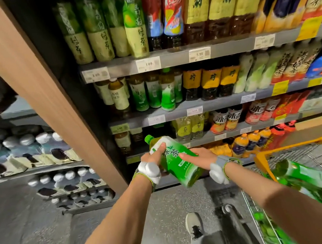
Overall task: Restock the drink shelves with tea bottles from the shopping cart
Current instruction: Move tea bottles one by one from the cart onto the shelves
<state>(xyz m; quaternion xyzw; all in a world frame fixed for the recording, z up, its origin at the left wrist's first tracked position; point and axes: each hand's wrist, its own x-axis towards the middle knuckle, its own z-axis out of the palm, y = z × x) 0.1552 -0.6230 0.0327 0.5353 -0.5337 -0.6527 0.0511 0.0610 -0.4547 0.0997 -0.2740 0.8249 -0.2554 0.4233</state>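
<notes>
**Green tea bottle held in both hands before the lower shelves**

Large green plastic tea bottle with a green screw cap and white-and-green label [175, 161] sits between the two hands, low centre of view. It is tilted, cap toward 11 o'clock, base toward 5 o'clock.

Left hand [152, 156] at the bottle's 9 o'clock side, fingers curled round the upper shoulder just below the cap; closed on the bottle. Right hand [197, 154] at its 3 o'clock side, fingers flat and pressed together along the label; touching, palm hidden behind the bottle. Both wrists carry white sensor pods on grey straps.

Bottle looks: clear plastic, yellow-green liquid showing near the neck, label white at the top fading to bright green, large dark characters down the middle. Base is blurred.

Surroundings: grey metal drink shelves with price tags [169, 60] fill the view from 11 to 3 o'clock, packed with bottles. On the shelf level directly behind the cap there is a dark gap between brown-capped bottles at its left and yellow-labelled bottles at its right. Tall wooden side panel [38, 91] bounds the shelving at 9 to 10 o'clock, near the left hand.

Wire shopping cart with orange rim [299, 146] at 4 o'clock, just beside the right forearm, holding more green bottles [307, 181], blurred. Speckled grey floor [166, 211] open below the hands; one grey shoe [195, 225] at 6 o'clock.
</notes>
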